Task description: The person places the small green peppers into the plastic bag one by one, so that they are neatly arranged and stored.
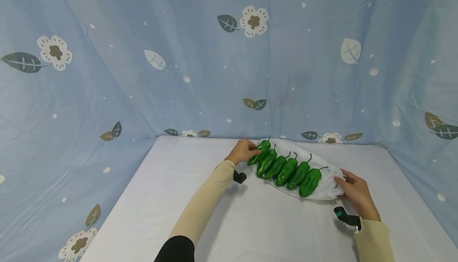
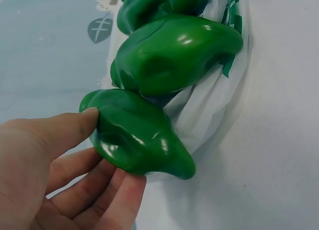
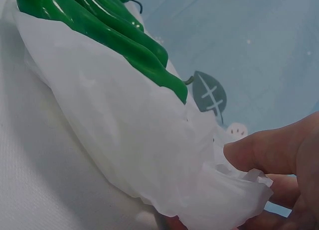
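Note:
Several green peppers (image 1: 287, 172) with curved stems lie side by side in a slanting row on a white plastic bag (image 1: 327, 185). At the row's left end, my left hand (image 1: 242, 152) pinches the leftmost pepper (image 2: 132, 135), thumb on its upper side and fingers beneath. The pepper's tapered tip points away from the palm in the left wrist view. My right hand (image 1: 357, 193) holds the crumpled right end of the bag between thumb and fingers. In the right wrist view, some of those fingers are hidden behind the plastic (image 3: 114, 130).
A white-covered table (image 1: 264, 226) lies under the bag. Behind it hangs a blue curtain (image 1: 200, 47) with leaf and flower prints, meeting the table's back edge close to the peppers. Small black devices (image 1: 346, 216) sit at both wrists. Green print (image 2: 233, 21) shows on the bag.

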{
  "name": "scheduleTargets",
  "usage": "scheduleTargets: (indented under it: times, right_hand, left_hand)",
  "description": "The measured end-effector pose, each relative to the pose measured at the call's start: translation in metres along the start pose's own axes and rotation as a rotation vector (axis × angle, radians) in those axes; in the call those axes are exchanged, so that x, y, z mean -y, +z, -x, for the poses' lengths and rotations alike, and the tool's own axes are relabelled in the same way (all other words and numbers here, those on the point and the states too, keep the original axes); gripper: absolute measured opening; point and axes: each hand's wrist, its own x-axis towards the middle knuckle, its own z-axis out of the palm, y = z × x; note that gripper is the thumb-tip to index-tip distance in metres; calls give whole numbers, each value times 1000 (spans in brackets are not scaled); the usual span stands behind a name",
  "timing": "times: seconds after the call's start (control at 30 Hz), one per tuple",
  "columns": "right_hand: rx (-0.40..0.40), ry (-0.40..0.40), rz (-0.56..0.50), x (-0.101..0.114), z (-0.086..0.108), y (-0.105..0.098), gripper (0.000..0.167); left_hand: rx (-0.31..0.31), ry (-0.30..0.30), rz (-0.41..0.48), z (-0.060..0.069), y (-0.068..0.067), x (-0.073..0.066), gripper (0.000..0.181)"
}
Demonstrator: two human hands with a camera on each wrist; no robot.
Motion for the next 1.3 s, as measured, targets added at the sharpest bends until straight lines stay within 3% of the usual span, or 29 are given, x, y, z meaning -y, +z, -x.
scheduleTargets:
  times: [1.1, 1.3]
  right_hand:
    - [-11, -13, 27, -1, -1, 1, 71]
    - [-20, -16, 27, -1, -1, 1, 71]
  left_hand:
    - [0, 9, -92, 0, 17, -8, 27]
    - [2, -15, -85, -2, 19, -7, 28]
